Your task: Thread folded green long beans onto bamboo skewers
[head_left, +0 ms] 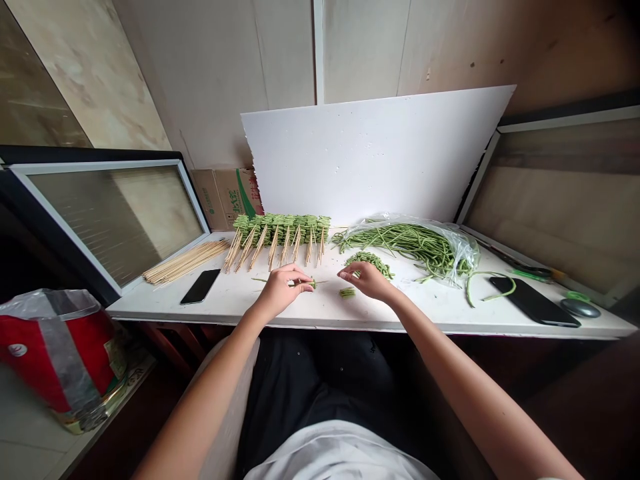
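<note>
My left hand [285, 288] is closed in a pinch around a thin bamboo skewer [323, 282] with a bit of green bean on it at the fingertips. To its right, my right hand [367, 279] has thumb and fingers drawn together; whatever they hold, if anything, is too small to make out. Just beyond that hand is a heap of cut bean pieces [377, 260]. A small neat bundle of bean pieces [347, 293] lies on the white table [300, 317] below its fingers. Behind my hands, finished bean skewers [283, 230] are stacked in a row, sticks toward me.
Loose bamboo skewers [185, 262] and a phone [201, 287] lie at the left. Long beans in a clear bag [405, 240] rest at back right. Another phone [533, 301], a grey mouse-like object [580, 307] and scissors [530, 268] are far right. A white board [375, 153] stands behind.
</note>
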Available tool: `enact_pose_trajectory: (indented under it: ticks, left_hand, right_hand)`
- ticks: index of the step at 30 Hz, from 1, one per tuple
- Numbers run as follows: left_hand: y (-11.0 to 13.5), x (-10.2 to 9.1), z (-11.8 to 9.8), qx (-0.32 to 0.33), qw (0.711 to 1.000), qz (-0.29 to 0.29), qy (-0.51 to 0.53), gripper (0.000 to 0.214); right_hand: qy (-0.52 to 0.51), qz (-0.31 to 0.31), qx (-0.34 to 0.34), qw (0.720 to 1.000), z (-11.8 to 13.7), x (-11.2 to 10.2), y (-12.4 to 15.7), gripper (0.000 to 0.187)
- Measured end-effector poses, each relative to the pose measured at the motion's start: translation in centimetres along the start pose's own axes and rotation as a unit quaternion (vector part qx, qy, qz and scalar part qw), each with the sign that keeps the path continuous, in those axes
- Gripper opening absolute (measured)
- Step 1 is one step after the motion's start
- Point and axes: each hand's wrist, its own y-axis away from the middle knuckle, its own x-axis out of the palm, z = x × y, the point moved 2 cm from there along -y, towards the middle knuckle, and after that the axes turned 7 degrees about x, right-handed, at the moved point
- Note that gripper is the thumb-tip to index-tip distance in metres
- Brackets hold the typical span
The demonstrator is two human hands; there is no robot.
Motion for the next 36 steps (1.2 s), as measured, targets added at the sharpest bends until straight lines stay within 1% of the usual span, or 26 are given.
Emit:
enact_pose_trajectory:
  ticks: [2, 4, 6, 9, 12, 15, 18, 21, 25, 31, 36]
  left_hand:
    - [0.0, 0.3, -0.3, 0.015, 1.0, -0.001, -0.009, 0.019]
    - [0.0, 0.5, -0.8, 0.033, 0.999, 0.0, -0.021, 0.023]
    - [0.1, 0.9, -1.2, 0.049, 0.998, -0.001, -0.033, 0.028]
    - [0.1, 1.3, -1.8, 0.065, 0.997, 0.003, -0.048, 0.027]
    - [0.1, 1.4, -2.0, 0.063, 0.996, 0.013, -0.053, 0.028]
    - [0.1, 1.1, -1.6, 0.046, 0.997, 0.02, -0.063, 0.025]
    - [0.1, 0.4, -1.1, 0.029, 0.996, 0.015, -0.086, 0.014]
    - [0.0, 0.0, -0.9, 0.033, 0.994, 0.014, -0.1, 0.006]
    - [-0.1, 0.2, -1.3, 0.059, 0.992, 0.013, -0.109, 0.004]
    - [-0.1, 0.7, -2.0, 0.093, 0.989, 0.02, -0.116, 0.003]
    - [-0.1, 0.8, -2.1, 0.103, 0.986, 0.022, -0.126, 0.005]
  right_hand:
    - [-0.047, 0.007, -0.007, 0.999, 1.9, 0.0, 0.5, 0.045]
    - [-0.085, 0.036, -0.022, 0.996, 3.8, 0.5, 1.1, 0.048]
    - [-0.102, 0.073, -0.042, 0.991, 5.4, 1.4, 1.8, 0.049]
    - [-0.103, 0.089, -0.074, 0.988, 6.6, 2.7, 2.5, 0.047]
    - [-0.099, 0.074, -0.071, 0.99, 6.6, 3.2, 2.5, 0.047]
    - [-0.096, 0.057, -0.048, 0.993, 6.1, 2.8, 2.2, 0.046]
    - [-0.101, 0.042, -0.032, 0.993, 5.7, 2.1, 1.9, 0.046]
    - [-0.112, 0.026, -0.027, 0.993, 5.5, 1.9, 1.8, 0.046]
    - [-0.129, 0.001, -0.064, 0.99, 5.6, 2.3, 1.9, 0.043]
    - [-0.112, -0.033, -0.117, 0.986, 5.9, 3.1, 2.3, 0.035]
    - [-0.118, -0.047, -0.129, 0.983, 5.8, 3.2, 2.3, 0.034]
